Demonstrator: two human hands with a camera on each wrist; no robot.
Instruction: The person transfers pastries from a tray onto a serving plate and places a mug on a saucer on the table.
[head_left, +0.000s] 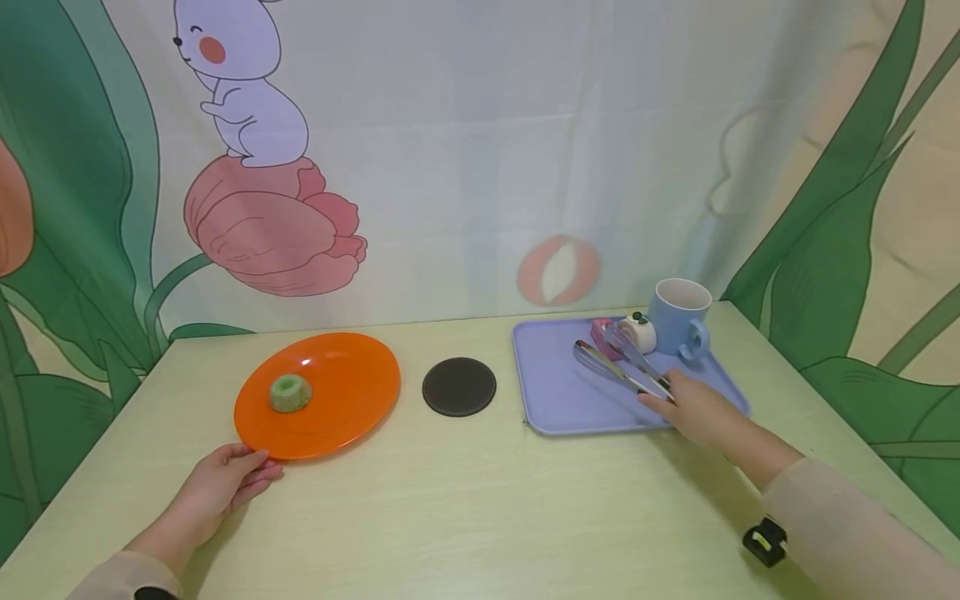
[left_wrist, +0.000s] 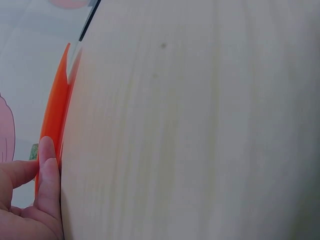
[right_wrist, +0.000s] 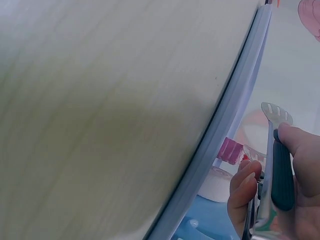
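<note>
At the lower left rim of an orange plate [head_left: 348, 396], my left hand [head_left: 213, 490] pinches the edge between thumb and fingers. On the plate sits a small green ring-shaped cake [head_left: 290, 394]. My right hand [head_left: 701, 410] grips metal tongs with dark green handle grips [right_wrist: 283, 175] above a lavender tray [head_left: 558, 404]. The tongs' slotted ends are spread apart, near a pink piece [head_left: 604, 337] on the tray; whether they touch it I cannot tell. Beside that piece lies a white roll [head_left: 639, 335] with dark bits on top.
A light blue mug [head_left: 675, 321] stands at the tray's back right corner, its handle toward the front right. Between plate and tray lies a round black coaster [head_left: 459, 387]. A printed curtain [head_left: 465, 167] hangs behind the pale wooden table [head_left: 420, 517].
</note>
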